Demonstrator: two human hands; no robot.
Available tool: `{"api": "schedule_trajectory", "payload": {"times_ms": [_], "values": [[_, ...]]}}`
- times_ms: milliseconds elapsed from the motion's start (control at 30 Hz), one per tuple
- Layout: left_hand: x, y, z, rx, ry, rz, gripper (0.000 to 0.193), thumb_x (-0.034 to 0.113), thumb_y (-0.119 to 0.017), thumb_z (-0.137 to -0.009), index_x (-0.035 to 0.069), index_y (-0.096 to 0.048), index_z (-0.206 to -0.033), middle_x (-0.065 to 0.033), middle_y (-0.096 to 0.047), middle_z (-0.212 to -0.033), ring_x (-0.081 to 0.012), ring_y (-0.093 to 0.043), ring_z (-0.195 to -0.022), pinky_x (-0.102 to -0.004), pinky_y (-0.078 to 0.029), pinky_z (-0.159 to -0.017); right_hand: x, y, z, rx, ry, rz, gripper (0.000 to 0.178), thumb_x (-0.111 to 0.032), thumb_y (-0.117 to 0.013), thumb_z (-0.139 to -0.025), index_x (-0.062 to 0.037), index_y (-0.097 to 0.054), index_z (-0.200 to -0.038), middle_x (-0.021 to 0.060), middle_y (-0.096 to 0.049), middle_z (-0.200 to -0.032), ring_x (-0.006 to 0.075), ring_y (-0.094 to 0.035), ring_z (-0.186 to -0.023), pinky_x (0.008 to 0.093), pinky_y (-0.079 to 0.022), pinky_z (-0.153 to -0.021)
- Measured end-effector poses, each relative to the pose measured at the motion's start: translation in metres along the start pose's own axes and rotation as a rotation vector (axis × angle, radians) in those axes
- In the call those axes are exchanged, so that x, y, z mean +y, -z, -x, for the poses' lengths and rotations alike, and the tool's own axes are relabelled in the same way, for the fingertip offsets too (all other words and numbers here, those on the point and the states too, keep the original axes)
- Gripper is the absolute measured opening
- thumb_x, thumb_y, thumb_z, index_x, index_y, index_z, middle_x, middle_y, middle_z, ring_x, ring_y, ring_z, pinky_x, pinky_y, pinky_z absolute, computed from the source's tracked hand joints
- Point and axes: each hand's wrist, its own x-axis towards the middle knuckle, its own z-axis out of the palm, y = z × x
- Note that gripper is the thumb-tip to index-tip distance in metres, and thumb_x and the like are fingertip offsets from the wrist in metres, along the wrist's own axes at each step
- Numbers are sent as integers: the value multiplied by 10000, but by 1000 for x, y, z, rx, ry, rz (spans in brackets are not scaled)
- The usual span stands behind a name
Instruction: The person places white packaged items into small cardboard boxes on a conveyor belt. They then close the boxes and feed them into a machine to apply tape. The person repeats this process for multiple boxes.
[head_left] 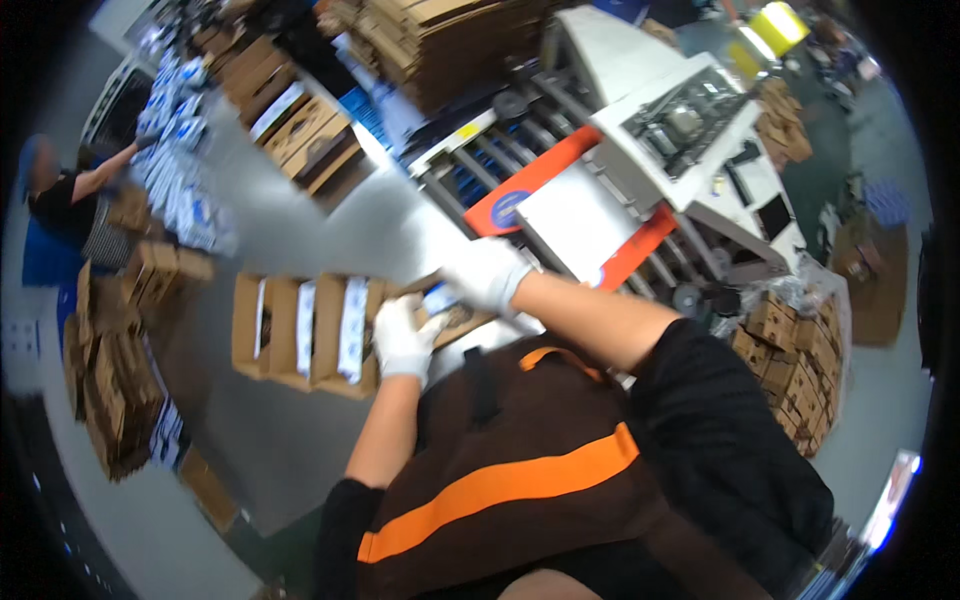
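Note:
On the metal table, a row of open brown cardboard boxes (305, 375) stands in front of me, with white-and-blue packets (352, 325) upright inside. My left hand (402, 340), in a white glove, closes on the edge of the rightmost cardboard box (459, 331), its thumb toward the opening. A bit of blue and white shows inside that box. Beside its far right edge is my right hand (485, 275), also gloved; its fingers are smeared by motion, so their grip is unclear.
A roller conveyor machine (590, 205) with orange side plates stands at the right. More open boxes (310, 145) sit at the table's far edge. A co-worker (75, 205) reaches over piled blue-white packets (185, 190) at left. Flattened cardboard (115, 395) is stacked below; wrapped boxes (795, 360) stand right.

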Motion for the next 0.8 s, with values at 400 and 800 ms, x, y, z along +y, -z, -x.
{"api": "schedule_trajectory", "payload": {"times_ms": [400, 800], "values": [[4, -14, 1, -536, 662, 527, 722, 613, -505, -998, 54, -548, -1453, -182, -668, -1313, -282, -652, -1164, -403, -517, -951, 3, -52, 53, 37, -13, -312, 900, -414, -773, -767, 54, -427, -1454, 299, -364, -1551, 464, -329, -1465, 501, -287, -1217], [25, -32, -16, -715, 634, 224, 916, 716, -270, -1014, -89, -569, -1334, -311, -687, -1172, -416, -668, -1119, -460, -499, -964, -10, -89, 52, -119, -217, 442, 639, -247, -446, -1022, -57, -284, -1610, 176, -242, -1677, 374, -188, -1562, 570, -140, -1243]]}}
